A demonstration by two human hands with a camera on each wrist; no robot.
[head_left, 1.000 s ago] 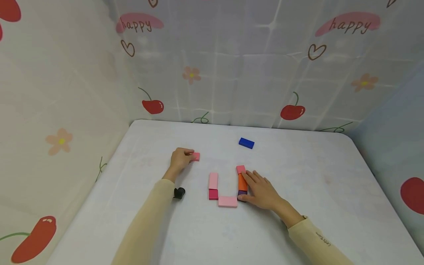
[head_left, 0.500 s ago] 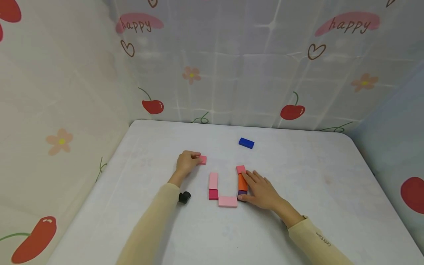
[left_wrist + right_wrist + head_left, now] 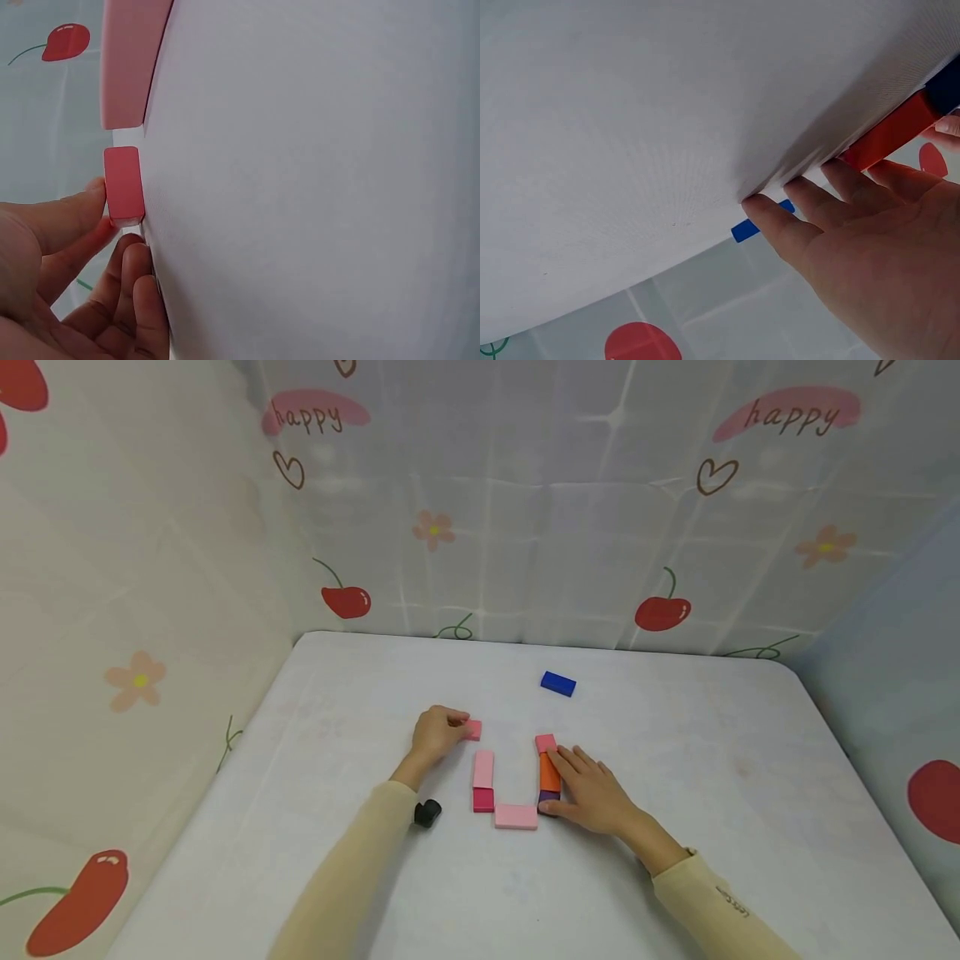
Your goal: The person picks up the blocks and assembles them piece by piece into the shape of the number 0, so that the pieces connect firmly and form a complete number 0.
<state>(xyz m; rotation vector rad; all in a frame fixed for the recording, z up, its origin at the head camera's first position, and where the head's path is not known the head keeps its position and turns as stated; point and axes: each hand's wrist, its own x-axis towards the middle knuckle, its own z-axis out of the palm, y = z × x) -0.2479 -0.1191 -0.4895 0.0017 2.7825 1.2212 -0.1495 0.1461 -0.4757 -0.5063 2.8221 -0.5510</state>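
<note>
My left hand (image 3: 437, 732) pinches a small pink block (image 3: 474, 730) between thumb and fingers, just beyond the far end of a light pink block (image 3: 483, 769). In the left wrist view the pinched pink block (image 3: 124, 184) shows a narrow gap to its neighbour. A crimson block (image 3: 483, 801) continues that left column toward me. A second light pink block (image 3: 516, 817) lies crosswise at the near end. With fingers extended, my right hand (image 3: 596, 797) rests along the right column, touching its outer side. That column has a pink block (image 3: 545, 743), an orange block (image 3: 550, 772) and a partly covered purple block (image 3: 550, 796).
A blue block (image 3: 558, 684) lies apart toward the back of the white table (image 3: 675, 718). A small black object (image 3: 427, 813) shows at the left wrist. Printed cloth curtains (image 3: 525, 502) stand behind the table and at its sides.
My left hand has moved right and slightly nearer with the pinched pink block, up to the far end of the left column. The right hand and the other blocks have stayed in place.
</note>
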